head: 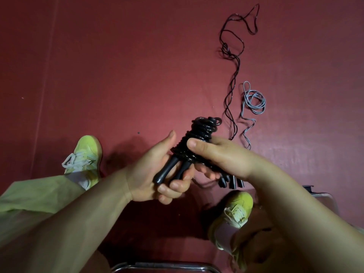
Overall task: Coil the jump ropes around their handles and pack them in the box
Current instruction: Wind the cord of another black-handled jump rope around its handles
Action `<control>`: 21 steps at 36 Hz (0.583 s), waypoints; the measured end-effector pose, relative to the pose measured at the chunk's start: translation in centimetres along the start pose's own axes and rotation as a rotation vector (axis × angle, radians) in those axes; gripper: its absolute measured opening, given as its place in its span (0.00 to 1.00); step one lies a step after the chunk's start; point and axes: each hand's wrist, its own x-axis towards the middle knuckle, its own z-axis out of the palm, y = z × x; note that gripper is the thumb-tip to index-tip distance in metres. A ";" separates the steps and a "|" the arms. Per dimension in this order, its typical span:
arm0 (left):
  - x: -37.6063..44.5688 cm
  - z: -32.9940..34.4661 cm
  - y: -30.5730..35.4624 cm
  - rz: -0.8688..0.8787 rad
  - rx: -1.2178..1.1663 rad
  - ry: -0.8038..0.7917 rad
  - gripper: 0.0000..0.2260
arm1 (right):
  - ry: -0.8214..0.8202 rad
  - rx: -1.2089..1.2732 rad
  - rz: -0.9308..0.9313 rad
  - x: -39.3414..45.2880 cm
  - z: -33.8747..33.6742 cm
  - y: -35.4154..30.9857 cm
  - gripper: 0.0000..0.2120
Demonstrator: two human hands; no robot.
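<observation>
A: Rope count?

B: Three. One black coiled rope [199, 138] at frame centre; the left hand [155, 170] grips its two handles [173, 170], the right hand [222, 154] clasps the coils. Two lie loose on the red floor [118, 66], upper right: one dark rope [232, 62], one grey rope [253, 101].

A: Surroundings?

B: Two yellow-green shoes [86, 154]; chrome tubing [165, 266] at the bottom edge.

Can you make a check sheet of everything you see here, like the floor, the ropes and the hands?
Surface: red floor, a few small specks.
Job's things: black jump rope coiled round its handles; thin dark rope and grey rope loose on floor; more dark handles below the right hand; no box seen.
Clutter: nothing seen.
Grippers: left hand grips the handles; right hand grips the coil.
Cables: nothing seen.
Surroundings: yellow-green shoes, metal chair frame.
</observation>
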 end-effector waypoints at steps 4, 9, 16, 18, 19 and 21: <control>0.5 -0.1 -0.3 0.023 0.039 0.095 0.36 | 0.008 -0.086 0.070 -0.1 -0.1 -0.4 0.27; 1.2 0.3 -0.1 0.032 0.161 0.345 0.34 | 0.048 -0.186 0.193 0.5 0.9 -0.9 0.29; 1.5 1.2 0.2 0.063 0.390 0.614 0.32 | 0.253 -0.403 0.258 0.8 1.4 0.7 0.30; 1.4 1.4 0.4 0.111 0.453 0.665 0.30 | 0.261 -0.427 0.268 1.0 1.5 1.0 0.31; 1.4 1.4 0.5 0.147 0.480 0.697 0.29 | 0.256 -0.432 0.264 1.1 1.6 1.0 0.32; 1.5 1.4 0.6 0.202 0.514 0.761 0.27 | 0.230 -0.412 0.285 1.2 1.7 1.3 0.33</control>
